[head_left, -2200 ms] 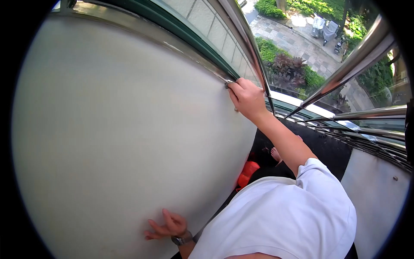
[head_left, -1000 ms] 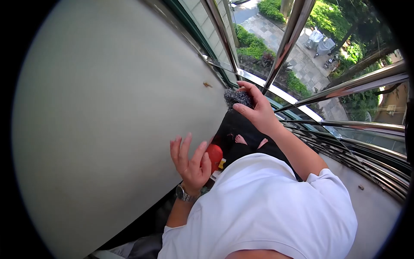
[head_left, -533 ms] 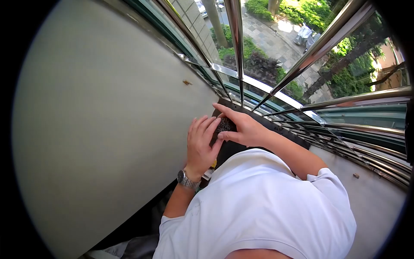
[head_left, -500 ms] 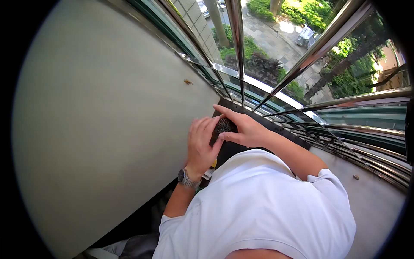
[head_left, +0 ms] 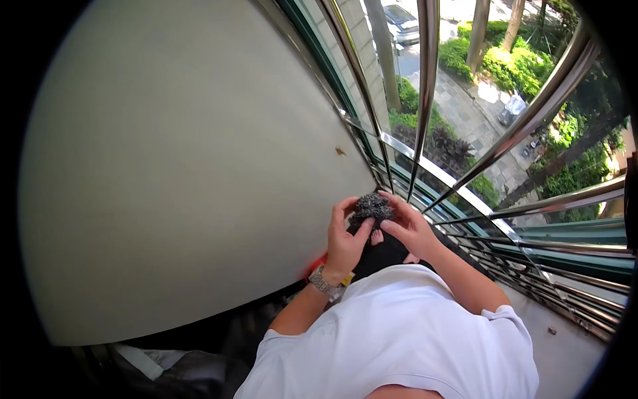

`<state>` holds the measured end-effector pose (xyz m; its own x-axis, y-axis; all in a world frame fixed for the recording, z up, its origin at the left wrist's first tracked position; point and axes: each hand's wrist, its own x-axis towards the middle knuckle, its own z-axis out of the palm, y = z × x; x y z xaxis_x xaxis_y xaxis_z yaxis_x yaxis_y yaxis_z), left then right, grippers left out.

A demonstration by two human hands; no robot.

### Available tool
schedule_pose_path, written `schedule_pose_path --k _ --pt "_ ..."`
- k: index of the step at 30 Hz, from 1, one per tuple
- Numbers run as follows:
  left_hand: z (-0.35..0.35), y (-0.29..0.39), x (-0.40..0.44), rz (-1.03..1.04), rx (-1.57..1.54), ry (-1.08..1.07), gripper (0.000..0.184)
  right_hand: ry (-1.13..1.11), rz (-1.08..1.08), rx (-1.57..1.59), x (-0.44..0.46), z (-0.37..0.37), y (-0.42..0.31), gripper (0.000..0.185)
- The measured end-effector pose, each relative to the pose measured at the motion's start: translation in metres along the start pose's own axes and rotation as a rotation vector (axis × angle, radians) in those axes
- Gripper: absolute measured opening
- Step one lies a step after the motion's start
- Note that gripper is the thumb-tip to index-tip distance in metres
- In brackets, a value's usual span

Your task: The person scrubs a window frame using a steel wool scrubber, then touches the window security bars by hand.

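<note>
A dark grey steel wool scourer (head_left: 373, 207), a rough ball of curly strands, is held up between both hands in front of my chest. My left hand (head_left: 347, 246) grips its left side, with the thumb at the lower edge and the fingers curled round the back. On the opposite side, my right hand (head_left: 412, 233) pinches it between thumb and fingers. Both sets of fingertips are partly hidden behind the scourer. A metal watch (head_left: 325, 284) circles my left wrist. Below the scourer, bare toes (head_left: 377, 237) show against a dark surface.
A large pale wall (head_left: 179, 173) fills the left side. Shiny metal window bars (head_left: 426, 86) run close by on the right, with a path and greenery outside. Something red (head_left: 316, 266) shows behind my left wrist. Dark fabric (head_left: 199, 369) lies at lower left.
The view has shifted, and the hands and scourer appear further right and lower. My hands have spread to the scourer's sides, so more of it shows.
</note>
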<state>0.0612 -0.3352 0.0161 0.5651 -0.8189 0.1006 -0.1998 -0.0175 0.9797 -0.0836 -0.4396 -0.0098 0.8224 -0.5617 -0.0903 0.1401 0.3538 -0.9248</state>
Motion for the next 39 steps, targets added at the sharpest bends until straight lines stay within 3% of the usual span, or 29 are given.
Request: schedule_pose_path --k 2,4,8,10,17,20,24,28,31,33,37,39 --pt "0.001 -0.009 0.01 0.015 -0.01 -0.063 0.045 0.092 -0.12 -0.198 0.004 0.01 -0.009 0.063" --pt "0.001 -0.015 0.02 0.035 -0.056 -0.093 0.046 0.195 -0.403 -0.476 0.017 0.015 -0.007 0.062" --pt "-0.013 -0.031 0.04 0.056 -0.086 -0.122 0.046 0.292 -0.613 -0.819 0.041 0.037 -0.027 0.056" --pt "-0.025 -0.029 0.049 0.103 -0.102 -0.118 0.049 0.283 -0.604 -0.805 0.059 0.048 -0.035 0.051" --pt "-0.066 -0.011 0.078 0.254 -0.128 -0.02 0.06 0.17 -0.91 -0.969 0.135 0.089 -0.089 0.042" --pt "-0.08 0.004 0.082 0.328 -0.153 0.066 0.057 0.282 -0.963 -0.974 0.162 0.106 -0.151 0.04" --pt "-0.103 0.006 0.089 0.313 -0.004 0.009 0.047 0.491 -1.371 -0.961 0.2 0.135 -0.277 0.027" --pt "-0.114 0.008 0.089 0.327 0.085 0.019 0.039 0.762 -1.694 -1.247 0.226 0.162 -0.392 0.022" --pt "-0.118 0.002 0.089 0.325 0.079 0.033 0.035 0.819 -1.74 -1.324 0.24 0.181 -0.445 0.02" --pt "-0.119 -0.003 0.091 0.327 0.061 0.046 0.034 0.991 -1.665 -1.486 0.244 0.203 -0.474 0.018" --pt "-0.122 -0.014 0.097 0.317 0.045 0.023 0.032 1.106 -1.662 -1.504 0.264 0.211 -0.522 0.013" --pt "-0.126 -0.012 0.099 0.305 0.036 0.026 0.031 1.15 -1.523 -1.639 0.268 0.211 -0.533 0.013"
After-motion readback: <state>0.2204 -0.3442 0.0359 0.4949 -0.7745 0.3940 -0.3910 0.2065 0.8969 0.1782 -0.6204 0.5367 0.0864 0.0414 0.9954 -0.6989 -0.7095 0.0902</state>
